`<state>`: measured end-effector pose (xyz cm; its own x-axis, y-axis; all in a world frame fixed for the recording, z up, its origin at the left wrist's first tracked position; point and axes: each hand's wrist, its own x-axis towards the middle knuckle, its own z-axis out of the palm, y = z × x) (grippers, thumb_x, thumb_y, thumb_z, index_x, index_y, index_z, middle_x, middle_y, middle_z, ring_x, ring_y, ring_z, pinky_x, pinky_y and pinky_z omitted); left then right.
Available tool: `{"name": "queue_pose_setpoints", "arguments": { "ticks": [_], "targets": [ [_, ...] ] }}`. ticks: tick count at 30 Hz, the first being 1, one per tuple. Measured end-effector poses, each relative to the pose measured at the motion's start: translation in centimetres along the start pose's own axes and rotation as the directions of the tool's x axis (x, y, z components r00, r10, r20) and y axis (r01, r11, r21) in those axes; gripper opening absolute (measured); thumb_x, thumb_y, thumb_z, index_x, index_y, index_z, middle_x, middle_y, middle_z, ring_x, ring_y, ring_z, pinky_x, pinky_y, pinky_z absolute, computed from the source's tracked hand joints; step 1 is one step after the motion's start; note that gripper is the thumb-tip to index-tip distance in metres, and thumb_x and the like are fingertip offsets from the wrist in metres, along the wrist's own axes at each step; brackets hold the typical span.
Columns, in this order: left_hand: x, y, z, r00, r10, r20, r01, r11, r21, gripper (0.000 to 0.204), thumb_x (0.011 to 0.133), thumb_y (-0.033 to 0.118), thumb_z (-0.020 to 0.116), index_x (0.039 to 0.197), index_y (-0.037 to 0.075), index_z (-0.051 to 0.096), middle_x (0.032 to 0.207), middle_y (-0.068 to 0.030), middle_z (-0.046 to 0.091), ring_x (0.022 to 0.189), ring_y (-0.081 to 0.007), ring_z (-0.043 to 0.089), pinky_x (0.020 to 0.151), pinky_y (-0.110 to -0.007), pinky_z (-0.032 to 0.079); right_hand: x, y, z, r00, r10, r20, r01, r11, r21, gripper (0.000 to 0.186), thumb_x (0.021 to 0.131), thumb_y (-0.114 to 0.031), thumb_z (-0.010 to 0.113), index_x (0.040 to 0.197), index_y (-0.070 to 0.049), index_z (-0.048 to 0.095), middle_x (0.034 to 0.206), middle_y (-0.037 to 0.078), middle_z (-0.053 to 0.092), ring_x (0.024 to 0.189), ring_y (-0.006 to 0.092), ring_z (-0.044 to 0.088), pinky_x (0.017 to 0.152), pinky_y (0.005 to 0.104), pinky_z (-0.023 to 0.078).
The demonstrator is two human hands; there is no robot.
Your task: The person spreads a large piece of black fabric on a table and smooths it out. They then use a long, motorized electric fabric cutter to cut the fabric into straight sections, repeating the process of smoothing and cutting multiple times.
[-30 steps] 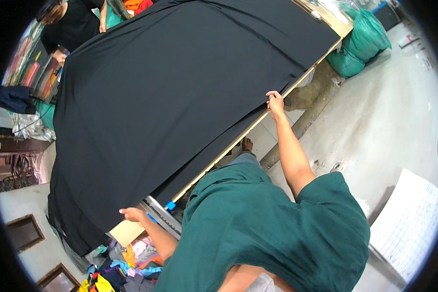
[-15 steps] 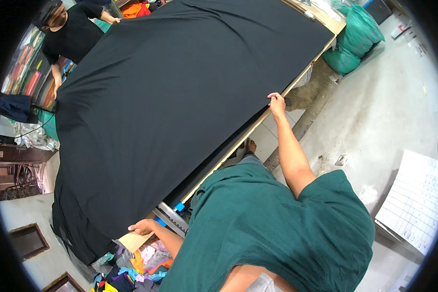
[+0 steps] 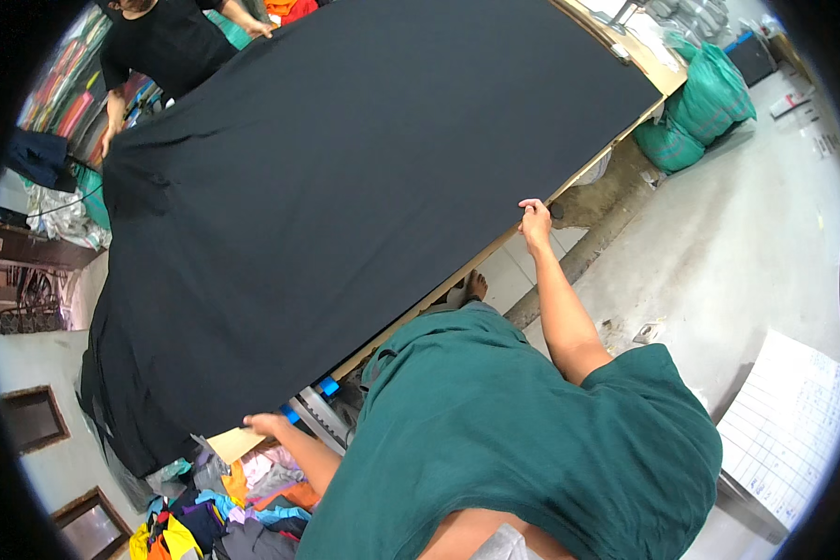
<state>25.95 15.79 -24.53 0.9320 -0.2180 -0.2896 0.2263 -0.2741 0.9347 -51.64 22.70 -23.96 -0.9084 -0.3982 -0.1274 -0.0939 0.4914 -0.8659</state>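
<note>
A wide sheet of black fabric (image 3: 373, 177) covers a long table with a pale wooden edge (image 3: 602, 152). My left hand (image 3: 266, 424) pinches the fabric's edge at the near left end, beside a metal rail with blue fittings (image 3: 319, 406). Further along the near side, my right hand (image 3: 535, 221) grips the fabric's edge just by the wooden edge. Across the table, a person in a black top (image 3: 168, 51) holds the far edge with both hands, one low at the left and one higher up.
Colourful cloth scraps (image 3: 196, 523) lie heaped below the left end. Green sacks (image 3: 709, 103) rest beside the table's right end. A paper sheet (image 3: 784, 420) is at my right. Stacks of coloured cloth (image 3: 70, 93) stand behind the co-worker.
The fabric lies smoother along the near side, covering more of the dark gap by the edge. The co-worker's hands have moved along the far edge. My hands still hold the fabric.
</note>
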Motion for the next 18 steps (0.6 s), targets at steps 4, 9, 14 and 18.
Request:
{"name": "queue_pose_setpoints", "arguments": {
  "ticks": [4,9,14,18],
  "targets": [
    [1.7,-3.8,0.4,0.992,0.085,0.093,-0.124,0.782,0.610,0.070,0.106,0.047,0.055,0.125,-0.019,0.064,0.126,-0.0327,0.070,0.114,-0.0438,0.070,0.101,-0.045,0.056,-1.9,-1.8,-0.2,0.967,0.149,0.208,-0.168,0.983,0.074,0.022,0.106,-0.007,0.051,0.111,-0.006,0.072,0.083,0.006,0.068,0.057,0.0119,0.063,0.052,0.0291,0.054],
    [-0.3,-3.9,0.4,0.956,0.174,0.236,-0.285,0.737,0.613,0.072,0.100,0.052,0.068,0.111,-0.019,0.068,0.115,-0.0335,0.074,0.108,-0.0456,0.071,0.099,-0.049,0.054,-4.6,-3.3,1.2,0.935,0.228,0.271,-0.250,0.967,0.049,0.019,0.105,-0.010,0.055,0.115,-0.008,0.072,0.087,0.007,0.069,0.059,0.0125,0.063,0.051,0.0289,0.052],
    [-1.4,-3.0,-0.1,0.930,0.150,0.334,-0.288,0.864,0.414,0.074,0.105,0.057,0.061,0.106,-0.018,0.066,0.109,-0.0262,0.073,0.097,-0.0346,0.068,0.093,-0.045,0.053,-6.6,-3.7,2.4,0.879,0.207,0.429,-0.239,0.971,0.022,0.019,0.106,-0.010,0.055,0.115,-0.009,0.071,0.083,0.004,0.067,0.058,0.0115,0.062,0.051,0.0285,0.050],
    [-1.2,-3.0,-1.2,0.922,0.186,0.339,-0.263,0.944,0.199,0.068,0.107,0.053,0.058,0.107,-0.015,0.064,0.108,-0.0206,0.072,0.095,-0.0303,0.067,0.090,-0.043,0.054,-7.2,-3.5,2.6,0.891,0.181,0.416,-0.218,0.975,0.043,0.019,0.106,-0.009,0.053,0.114,-0.009,0.071,0.081,0.003,0.065,0.058,0.0108,0.060,0.051,0.0285,0.049]
  ]
}}
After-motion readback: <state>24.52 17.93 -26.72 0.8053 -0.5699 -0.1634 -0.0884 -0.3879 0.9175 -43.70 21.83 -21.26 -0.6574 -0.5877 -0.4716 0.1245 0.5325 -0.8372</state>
